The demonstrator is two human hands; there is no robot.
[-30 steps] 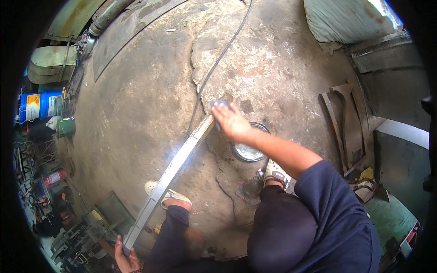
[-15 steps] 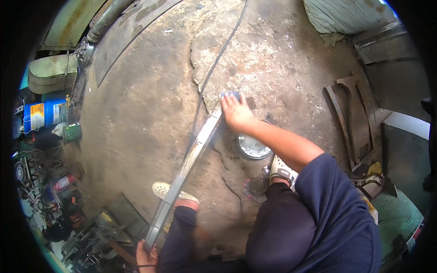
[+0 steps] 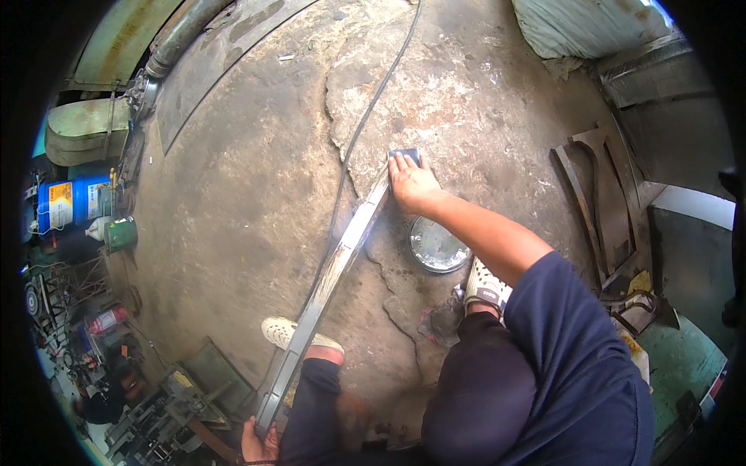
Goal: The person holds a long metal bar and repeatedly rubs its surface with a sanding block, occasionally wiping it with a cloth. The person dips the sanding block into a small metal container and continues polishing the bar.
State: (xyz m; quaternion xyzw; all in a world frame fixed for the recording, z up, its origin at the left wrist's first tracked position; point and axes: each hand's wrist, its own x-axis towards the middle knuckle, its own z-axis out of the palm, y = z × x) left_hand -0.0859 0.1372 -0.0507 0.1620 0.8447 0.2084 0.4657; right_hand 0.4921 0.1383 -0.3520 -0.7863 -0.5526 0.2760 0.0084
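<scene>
A long, narrow grey metal strip (image 3: 294, 347) runs slantwise from the lower left up to the middle. Its central stretch is bare and streaked, with brownish marks. My left hand (image 3: 259, 444) grips the near end, fingers wrapped round it. At the far end, my right hand (image 3: 413, 186) presses a dark grey-blue sheet of sandpaper (image 3: 407, 154) against the strip. The fingers lie over the sheet, and one edge of it sticks out past them. How the far end rests is hidden under that hand.
A round metal lid or tin (image 3: 439, 245) lies right of the strip. A dark cable (image 3: 364, 128) crosses the cracked floor. Rusty metal panels (image 3: 594, 202) lean at the right. Blue buckets (image 3: 74, 200) and cluttered tools (image 3: 167, 412) line the left. My shoes flank the strip.
My right hand has shifted slightly to the right and toward the strip's far tip, showing more of the sandpaper. The strip has moved slightly right; my left hand keeps its hold.
</scene>
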